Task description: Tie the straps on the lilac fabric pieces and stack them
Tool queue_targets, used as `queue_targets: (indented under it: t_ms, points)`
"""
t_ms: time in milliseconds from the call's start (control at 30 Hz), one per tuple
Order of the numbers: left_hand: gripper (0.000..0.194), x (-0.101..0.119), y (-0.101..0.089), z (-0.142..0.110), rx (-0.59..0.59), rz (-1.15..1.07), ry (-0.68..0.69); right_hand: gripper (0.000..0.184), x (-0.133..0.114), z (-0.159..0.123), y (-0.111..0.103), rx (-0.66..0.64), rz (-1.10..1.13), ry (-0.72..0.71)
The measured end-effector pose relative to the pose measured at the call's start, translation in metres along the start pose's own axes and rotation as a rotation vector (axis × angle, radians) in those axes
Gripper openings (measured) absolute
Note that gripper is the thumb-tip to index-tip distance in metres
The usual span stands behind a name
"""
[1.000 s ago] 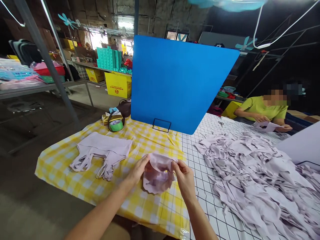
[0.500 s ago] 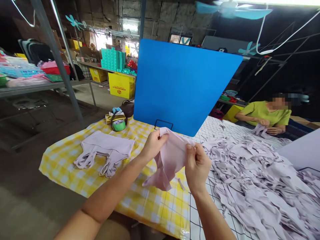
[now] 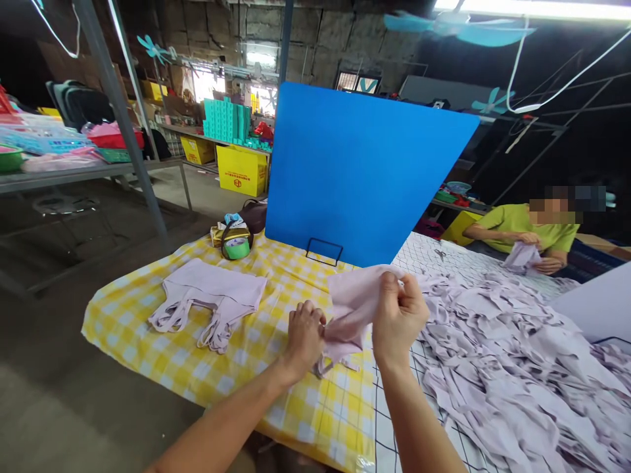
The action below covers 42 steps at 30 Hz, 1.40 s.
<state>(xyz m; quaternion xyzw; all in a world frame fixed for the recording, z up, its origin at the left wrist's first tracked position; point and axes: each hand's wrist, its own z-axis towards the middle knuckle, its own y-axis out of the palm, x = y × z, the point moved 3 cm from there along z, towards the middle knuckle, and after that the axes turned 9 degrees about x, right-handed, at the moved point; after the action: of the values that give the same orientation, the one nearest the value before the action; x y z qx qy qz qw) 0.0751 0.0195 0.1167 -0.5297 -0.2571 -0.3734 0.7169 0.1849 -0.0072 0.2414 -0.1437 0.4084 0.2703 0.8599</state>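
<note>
My right hand [image 3: 400, 322] pinches the upper edge of a pale lilac strappy top [image 3: 352, 299] and holds it up over the table. Lower on the same garment, at its left side, my left hand [image 3: 306, 335] has its fingers curled in against the fabric; the fingertips are partly hidden. Thin straps dangle beneath the cloth, close to the tabletop. Further left, a second lilac strappy top [image 3: 211, 292] lies spread flat on a yellow checked cloth [image 3: 123, 315], with its straps toward me.
A big heap of lilac garments [image 3: 507, 355] covers the right side of the table. A blue board [image 3: 365, 171] stands upright at the back in a wire holder [image 3: 323, 251]. Green tape [image 3: 236, 247] sits at back left. Across the table, a person [image 3: 517, 230] handles similar cloth near scissors [image 3: 440, 254].
My left hand has let go of the garment's top edge and moved down to its lower left side. The right hand keeps its hold, shifted slightly right.
</note>
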Motion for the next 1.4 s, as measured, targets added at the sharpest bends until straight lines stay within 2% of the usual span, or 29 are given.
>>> queue_targets:
  t_ms: [100,167,200,267,367,433,467,533,633,700,767,833,900,933,1067,1100,1167,1267,1333,1400]
  points:
    - [0.013,-0.016,-0.005,0.008,-0.203,-0.275,-0.121,0.026,0.019,0.012,-0.004,0.015,0.121,0.167]
    - [0.015,-0.016,-0.008,0.005,-0.357,-0.447,-0.151,0.028,0.032,0.018,-0.003,0.030,0.217,0.295]
    - [0.016,-0.012,-0.009,0.001,-0.396,-0.514,-0.148,0.030,0.036,0.018,-0.003,0.040,0.253,0.339]
    - [0.019,-0.002,-0.009,-0.010,-0.373,-0.593,-0.134,0.031,0.038,0.014,0.000,0.038,0.280,0.377]
    - [0.038,0.014,-0.001,-0.024,-0.201,-0.479,-0.056,0.028,0.025,0.000,0.005,-0.045,0.244,0.356]
    - [0.035,0.019,0.005,-0.027,-0.111,-0.389,-0.037,0.028,0.016,-0.006,0.007,-0.104,0.226,0.326]
    - [0.030,0.018,0.008,-0.025,-0.110,-0.400,-0.066,0.028,0.014,-0.006,0.007,-0.116,0.228,0.313]
    - [0.025,0.011,0.011,-0.019,-0.207,-0.552,-0.191,0.028,0.017,0.000,0.005,-0.094,0.258,0.314]
    - [0.036,0.001,0.003,-0.011,-0.478,-0.987,-0.384,0.036,0.041,0.015,0.001,-0.051,0.318,0.438]
    - [0.043,-0.001,-0.007,-0.007,-0.611,-1.283,-0.448,0.044,0.061,0.016,0.003,-0.179,0.306,0.587]
    - [0.046,-0.001,-0.016,-0.006,-0.688,-1.508,-0.490,0.049,0.077,0.002,0.008,-0.455,0.257,0.713]
    - [0.044,0.001,-0.019,-0.005,-0.716,-1.668,-0.533,0.044,0.086,-0.024,0.011,-0.737,0.252,0.801]
    - [0.044,0.001,-0.018,-0.004,-0.710,-1.756,-0.567,0.039,0.090,-0.052,0.012,-0.897,0.286,0.875]
    - [0.044,0.002,-0.017,-0.004,-0.707,-1.775,-0.579,0.039,0.092,-0.066,0.012,-0.934,0.311,0.920]
    - [0.040,-0.001,-0.019,-0.003,-0.735,-1.689,-0.601,0.037,0.098,-0.094,0.009,-0.970,0.361,1.050]
    - [0.036,-0.003,-0.022,-0.001,-0.694,-1.628,-0.592,0.035,0.100,-0.096,0.007,-0.973,0.356,1.066]
    - [0.028,-0.012,-0.030,0.004,-0.523,-1.424,-0.573,0.034,0.105,-0.095,0.001,-1.002,0.322,1.084]
    - [0.037,-0.025,-0.046,0.010,-0.301,-0.955,-0.503,0.033,0.108,-0.097,-0.006,-1.173,0.305,1.099]
    - [0.044,-0.028,-0.054,0.012,-0.296,-0.710,-0.391,0.034,0.105,-0.102,-0.007,-1.312,0.402,1.062]
    - [0.048,-0.027,-0.057,0.014,-0.329,-0.600,-0.285,0.034,0.100,-0.106,-0.007,-1.390,0.512,1.008]
